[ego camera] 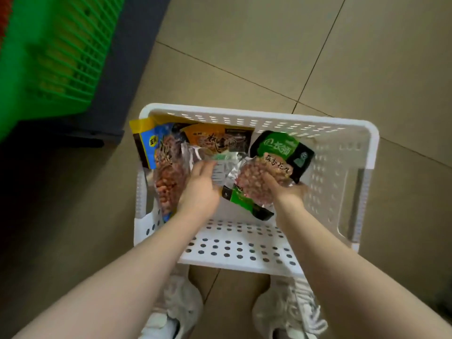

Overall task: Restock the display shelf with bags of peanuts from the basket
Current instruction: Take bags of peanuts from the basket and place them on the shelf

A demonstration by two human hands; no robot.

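Peanut bags (281,155) fill white basket (342,133) on tiled floor (244,57); both hands (288,192) grip bags.

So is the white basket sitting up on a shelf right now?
No, the white basket sits on the tiled floor, just in front of the person's shoes.

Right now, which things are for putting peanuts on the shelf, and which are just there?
For the job: white basket, green peanut bag in the right hand, left hand, blue-yellow peanut bag, orange bag.
Just there: green crate, white shoes.
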